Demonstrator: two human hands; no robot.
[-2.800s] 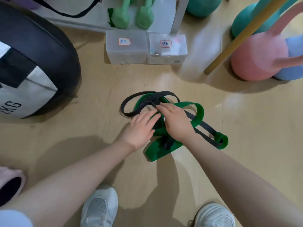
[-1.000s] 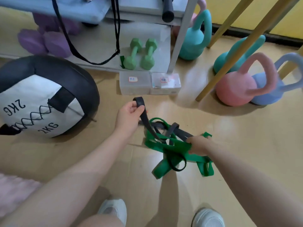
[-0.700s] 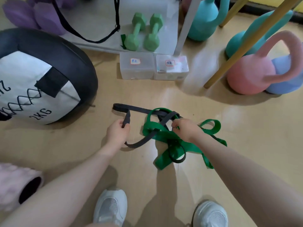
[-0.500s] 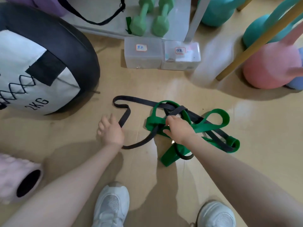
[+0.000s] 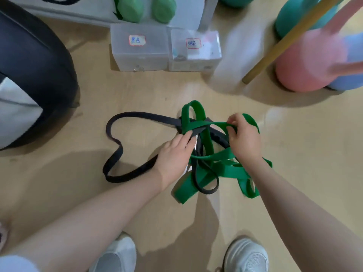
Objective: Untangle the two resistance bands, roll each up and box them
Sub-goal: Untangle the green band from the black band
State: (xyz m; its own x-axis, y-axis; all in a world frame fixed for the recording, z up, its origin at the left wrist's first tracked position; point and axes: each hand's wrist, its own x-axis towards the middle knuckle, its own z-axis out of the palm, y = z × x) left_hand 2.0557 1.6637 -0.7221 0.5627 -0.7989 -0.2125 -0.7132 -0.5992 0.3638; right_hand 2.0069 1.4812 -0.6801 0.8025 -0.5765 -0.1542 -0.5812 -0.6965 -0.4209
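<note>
A green resistance band (image 5: 225, 170) and a black resistance band (image 5: 141, 115) lie knotted together on the wooden floor. A long loop of the black band trails out to the left. My right hand (image 5: 244, 139) pinches a raised strand of the green band between thumb and fingers. My left hand (image 5: 174, 154) lies on the knot with fingers straight, its fingertips on the black and green strands. Two clear plastic boxes, the left box (image 5: 139, 49) and the right box (image 5: 194, 51), each with a small label, stand side by side further back.
A large black and white medicine ball (image 5: 29, 81) sits at the left. Green dumbbells (image 5: 145, 8) rest on a low shelf behind the boxes. A pink kettlebell (image 5: 310, 59), teal and blue ones and a wooden pole (image 5: 290, 34) stand at the right. My white shoes (image 5: 247, 256) are below.
My left hand has let go of the black loop and moved right onto the knot. My right hand has lifted a green strand. The camera has tilted closer to the bands.
</note>
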